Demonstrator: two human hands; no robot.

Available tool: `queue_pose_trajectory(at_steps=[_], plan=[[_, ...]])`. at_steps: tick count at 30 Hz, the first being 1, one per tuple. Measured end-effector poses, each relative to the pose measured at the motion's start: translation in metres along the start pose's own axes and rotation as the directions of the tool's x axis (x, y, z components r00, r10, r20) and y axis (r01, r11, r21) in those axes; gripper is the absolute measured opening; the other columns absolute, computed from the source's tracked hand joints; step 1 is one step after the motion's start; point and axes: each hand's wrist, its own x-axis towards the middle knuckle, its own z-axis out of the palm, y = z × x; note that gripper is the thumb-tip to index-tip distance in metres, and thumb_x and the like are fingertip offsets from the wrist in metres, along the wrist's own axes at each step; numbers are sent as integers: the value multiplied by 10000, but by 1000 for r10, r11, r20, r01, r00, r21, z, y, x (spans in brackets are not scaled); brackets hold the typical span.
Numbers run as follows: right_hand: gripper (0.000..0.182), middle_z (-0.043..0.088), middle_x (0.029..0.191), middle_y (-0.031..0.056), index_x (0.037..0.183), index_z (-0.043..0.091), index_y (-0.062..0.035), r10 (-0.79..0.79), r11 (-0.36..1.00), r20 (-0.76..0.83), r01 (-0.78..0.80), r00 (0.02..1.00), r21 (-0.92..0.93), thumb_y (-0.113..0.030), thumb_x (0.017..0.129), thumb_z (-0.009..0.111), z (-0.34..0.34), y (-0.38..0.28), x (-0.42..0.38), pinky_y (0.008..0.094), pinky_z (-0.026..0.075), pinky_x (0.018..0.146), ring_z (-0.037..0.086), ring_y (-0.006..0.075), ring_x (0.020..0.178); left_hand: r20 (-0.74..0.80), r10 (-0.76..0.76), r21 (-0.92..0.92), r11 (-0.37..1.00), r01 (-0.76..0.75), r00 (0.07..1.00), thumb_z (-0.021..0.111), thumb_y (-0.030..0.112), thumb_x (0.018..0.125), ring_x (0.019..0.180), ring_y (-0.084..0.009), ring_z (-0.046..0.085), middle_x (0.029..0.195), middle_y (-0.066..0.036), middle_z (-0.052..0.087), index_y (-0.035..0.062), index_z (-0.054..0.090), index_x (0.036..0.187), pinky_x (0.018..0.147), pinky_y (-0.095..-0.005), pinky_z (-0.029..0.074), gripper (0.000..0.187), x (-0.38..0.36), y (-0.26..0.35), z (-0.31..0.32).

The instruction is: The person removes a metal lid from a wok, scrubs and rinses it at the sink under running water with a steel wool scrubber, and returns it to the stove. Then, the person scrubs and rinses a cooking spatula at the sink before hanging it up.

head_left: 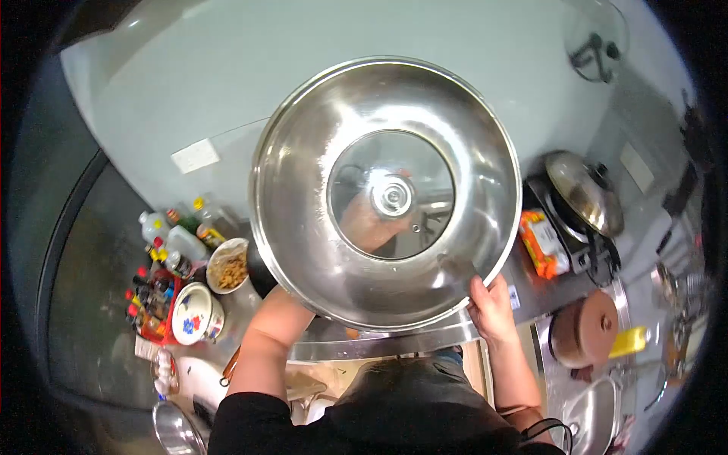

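A big, shiny steel wok lid point(296, 250) with a round glass window is held up before me, its underside facing my eyes. Through the glass I see my left hand point(369, 221) behind the lid, closed at the knob in its centre. The glass blurs the fingers a little, and the forearm passes behind the lower left rim. My right hand point(493, 305) pinches the lower right rim, thumb on the near side. Behind the lid, part of the steel counter point(334, 349) is hidden.
To the left stand a bowl of food point(229, 265), a flowered enamel pot point(194, 312), a red basket of bottles point(155, 307) and taller bottles point(186, 244). At right are a lidded pan point(580, 189), an orange packet point(542, 244), a brown pot point(584, 330) and a sink point(593, 413).
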Motion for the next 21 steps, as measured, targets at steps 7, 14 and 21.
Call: queue_pose_trajectory(at_steps=[7, 14, 21], plan=[[235, 564, 940, 86, 1012, 512, 58, -126, 968, -564, 225, 816, 109, 5, 783, 502, -56, -48, -74, 270, 433, 738, 535, 148, 829, 447, 85, -604, 763, 231, 890, 593, 345, 784, 1106, -259, 460, 1186, -158, 469, 33, 325, 1269, 863, -391, 432, 637, 29, 45, 94], [208, 563, 928, 69, 1002, 519, 41, -270, 918, -818, 391, 508, -60, 1, 798, 506, -125, -69, -151, 264, 418, 745, 523, 130, 828, 703, -2, -644, 424, 637, 711, 450, 408, 848, 1037, -231, 515, 1170, -108, 496, 27, 371, 1247, 841, -380, 457, 558, 28, 62, 165], [282, 560, 936, 60, 1081, 481, 22, -117, 993, -769, 87, 629, -80, -155, 867, 531, -185, -105, -198, 267, 433, 711, 532, 121, 808, 608, -213, -537, 599, 594, 765, 510, 15, 776, 850, -178, 584, 958, -111, 573, -41, 487, 1073, 726, -308, 491, 303, 13, 70, 248]])
